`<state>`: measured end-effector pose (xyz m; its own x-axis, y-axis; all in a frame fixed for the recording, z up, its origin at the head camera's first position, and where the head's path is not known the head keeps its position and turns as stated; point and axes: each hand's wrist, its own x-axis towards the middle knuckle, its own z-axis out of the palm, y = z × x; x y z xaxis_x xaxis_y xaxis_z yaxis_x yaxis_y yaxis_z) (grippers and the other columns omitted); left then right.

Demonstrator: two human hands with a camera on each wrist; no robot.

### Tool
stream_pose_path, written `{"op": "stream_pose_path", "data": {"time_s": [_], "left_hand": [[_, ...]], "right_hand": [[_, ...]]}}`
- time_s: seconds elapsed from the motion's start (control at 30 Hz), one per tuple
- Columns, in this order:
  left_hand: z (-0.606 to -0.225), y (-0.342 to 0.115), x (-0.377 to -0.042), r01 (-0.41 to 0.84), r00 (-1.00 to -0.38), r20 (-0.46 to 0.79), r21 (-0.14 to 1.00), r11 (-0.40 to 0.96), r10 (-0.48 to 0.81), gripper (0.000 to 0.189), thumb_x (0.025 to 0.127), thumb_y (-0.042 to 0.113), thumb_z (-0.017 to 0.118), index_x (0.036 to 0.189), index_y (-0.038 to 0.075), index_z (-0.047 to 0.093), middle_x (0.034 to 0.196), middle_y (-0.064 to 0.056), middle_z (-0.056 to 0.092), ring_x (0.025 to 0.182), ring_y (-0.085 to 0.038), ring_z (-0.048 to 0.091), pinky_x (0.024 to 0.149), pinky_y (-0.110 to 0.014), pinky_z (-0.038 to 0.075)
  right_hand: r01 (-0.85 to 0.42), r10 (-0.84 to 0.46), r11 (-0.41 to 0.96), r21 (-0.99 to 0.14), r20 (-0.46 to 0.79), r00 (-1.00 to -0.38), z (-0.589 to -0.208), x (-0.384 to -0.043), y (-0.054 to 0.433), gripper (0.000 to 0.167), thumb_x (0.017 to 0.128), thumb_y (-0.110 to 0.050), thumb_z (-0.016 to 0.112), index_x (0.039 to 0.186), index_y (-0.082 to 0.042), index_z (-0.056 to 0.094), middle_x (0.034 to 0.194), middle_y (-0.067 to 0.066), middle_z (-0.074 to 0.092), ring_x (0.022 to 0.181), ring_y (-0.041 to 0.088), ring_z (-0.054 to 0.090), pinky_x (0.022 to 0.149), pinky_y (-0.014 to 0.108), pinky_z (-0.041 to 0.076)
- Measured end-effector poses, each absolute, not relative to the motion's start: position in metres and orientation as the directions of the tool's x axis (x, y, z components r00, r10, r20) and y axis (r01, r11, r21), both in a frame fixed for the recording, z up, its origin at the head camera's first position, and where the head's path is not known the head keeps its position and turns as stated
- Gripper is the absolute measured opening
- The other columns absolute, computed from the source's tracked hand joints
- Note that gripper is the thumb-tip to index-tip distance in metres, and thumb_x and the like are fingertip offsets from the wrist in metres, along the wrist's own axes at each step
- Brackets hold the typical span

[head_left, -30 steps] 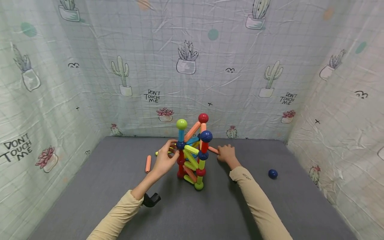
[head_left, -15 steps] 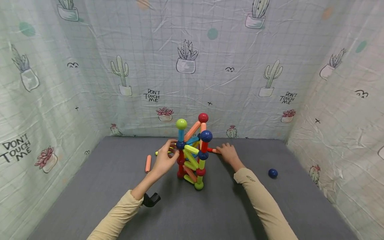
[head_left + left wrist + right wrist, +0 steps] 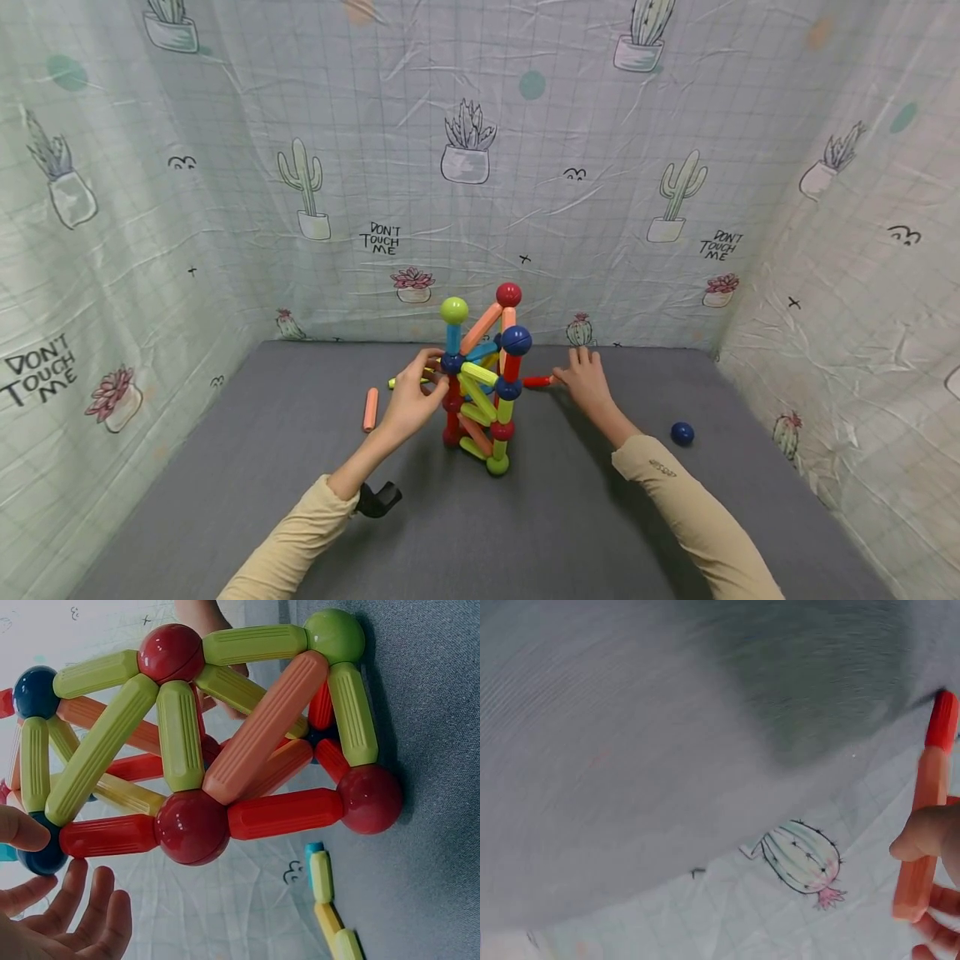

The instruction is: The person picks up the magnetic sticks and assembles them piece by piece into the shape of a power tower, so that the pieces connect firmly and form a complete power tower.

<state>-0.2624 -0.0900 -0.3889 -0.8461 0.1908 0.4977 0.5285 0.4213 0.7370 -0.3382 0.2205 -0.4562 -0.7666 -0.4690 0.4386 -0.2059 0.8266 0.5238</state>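
A tower (image 3: 480, 408) of coloured magnetic rods and balls stands mid-table. My left hand (image 3: 416, 393) pinches the tower's dark blue ball (image 3: 43, 855) between thumb and fingers at the upper left joint. A blue rod (image 3: 453, 338) topped by a green ball (image 3: 454, 311) rises from that joint. Right of the tower, my right hand (image 3: 588, 385) holds an orange magnetic rod (image 3: 915, 885) between thumb and fingers. Joined end to end with it is a red rod (image 3: 942, 720), pointing toward the tower in the head view. The right fingers are partly cut off in the right wrist view.
A loose orange rod (image 3: 371, 409) lies left of the tower. Yellow-green rods (image 3: 405, 382) lie behind the left hand, partly hidden. On the right side of the grey table (image 3: 570, 533) sits a loose dark blue ball (image 3: 682, 433). A patterned curtain (image 3: 465, 225) encloses the back and sides.
My right hand has moved to the right, away from the tower, drawing the joined rods along. The red rod has come into view beside the tower. My left hand keeps its place.
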Motion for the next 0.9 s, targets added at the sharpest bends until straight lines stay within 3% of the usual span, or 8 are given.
{"op": "stream_pose_path", "data": {"time_s": [0.1,0.17,0.33,0.57,0.77,0.9], "left_hand": [[-0.389,-0.09,-0.262,0.531,-0.844,0.5,0.736,0.42,0.192,0.031,0.083,0.006,0.053,0.114,0.007,0.05,0.094,-0.013,0.058,0.076,-0.023,0.059,0.057,-0.021,0.047],[-0.389,-0.09,-0.262,0.528,-0.847,0.495,0.739,0.418,0.193,0.031,0.083,0.006,0.054,0.114,0.007,0.05,0.094,-0.014,0.058,0.076,-0.025,0.058,0.057,-0.021,0.047],[-0.387,-0.09,-0.261,0.52,-0.852,0.489,0.742,0.422,0.189,0.032,0.083,0.007,0.054,0.114,0.007,0.05,0.093,-0.014,0.058,0.076,-0.024,0.058,0.058,-0.02,0.047],[-0.386,-0.09,-0.262,0.525,-0.849,0.492,0.737,0.425,0.195,0.032,0.083,0.008,0.054,0.115,0.006,0.05,0.094,-0.013,0.058,0.076,-0.022,0.058,0.058,-0.02,0.047],[-0.387,-0.089,-0.263,0.526,-0.847,0.497,0.734,0.429,0.189,0.031,0.083,0.007,0.054,0.114,0.007,0.05,0.093,-0.013,0.058,0.075,-0.021,0.059,0.057,-0.02,0.047],[-0.387,-0.089,-0.263,0.532,-0.843,0.501,0.727,0.435,0.193,0.032,0.083,0.007,0.053,0.115,0.007,0.05,0.094,-0.013,0.059,0.075,-0.022,0.059,0.056,-0.021,0.047]], "right_hand": [[-0.259,-0.603,0.724,0.64,0.404,-0.687,-0.458,-0.331,0.226,0.012,0.079,-0.034,0.059,0.074,-0.023,0.06,0.091,0.009,0.045,0.08,0.022,0.036,0.067,0.034,0.031],[-0.315,-0.683,0.651,0.69,0.352,-0.64,-0.458,-0.326,0.229,0.011,0.076,-0.037,0.062,0.076,-0.026,0.064,0.095,0.008,0.046,0.083,0.022,0.037,0.069,0.034,0.032],[-0.426,-0.764,0.59,0.686,0.304,-0.569,-0.452,-0.316,0.227,0.015,0.074,-0.024,0.066,0.087,-0.031,0.068,0.102,0.008,0.049,0.087,0.022,0.04,0.071,0.036,0.032],[-0.435,-0.695,0.718,0.543,0.523,-0.494,-0.423,-0.289,0.213,0.03,0.074,-0.009,0.069,0.096,-0.028,0.064,0.1,0.012,0.048,0.089,0.025,0.04,0.071,0.038,0.035],[-0.395,-0.663,0.745,0.538,0.662,-0.348,-0.37,-0.257,0.201,0.035,0.068,-0.008,0.074,0.1,-0.017,0.066,0.106,0.013,0.054,0.095,0.028,0.045,0.073,0.041,0.035],[-0.379,-0.592,0.786,0.488,0.772,-0.232,-0.331,-0.241,0.192,0.028,0.073,-0.005,0.069,0.101,-0.01,0.066,0.1,0.012,0.058,0.097,0.028,0.049,0.073,0.042,0.034]]}}
